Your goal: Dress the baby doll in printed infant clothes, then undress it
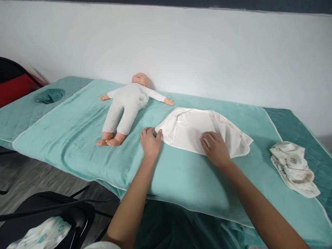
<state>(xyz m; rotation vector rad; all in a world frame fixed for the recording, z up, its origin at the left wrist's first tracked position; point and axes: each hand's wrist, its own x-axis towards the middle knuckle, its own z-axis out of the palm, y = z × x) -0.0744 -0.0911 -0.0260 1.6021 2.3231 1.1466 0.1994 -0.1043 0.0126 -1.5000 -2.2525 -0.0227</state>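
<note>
A white baby garment (193, 129) lies spread on the green bed cover, small fasteners faintly visible near its right edge. At its left end my left hand (151, 142) is closed, with the tip of the cloth between thumb and fingers. My right hand (216, 148) is over the garment's lower edge, fingers curled toward the thumb; whether cloth is pinched there is hidden. Left of the garment, a baby doll (127, 98) with a white cloth body lies on its back, arms spread, its head near the wall.
A crumpled printed baby garment (294, 166) lies at the right on the green cover (181, 176). The bed has a face hole (49, 96) at the left. Below stands a black chair (52, 199) with a printed diaper (44, 235) on it. A white wall (207, 52) runs behind.
</note>
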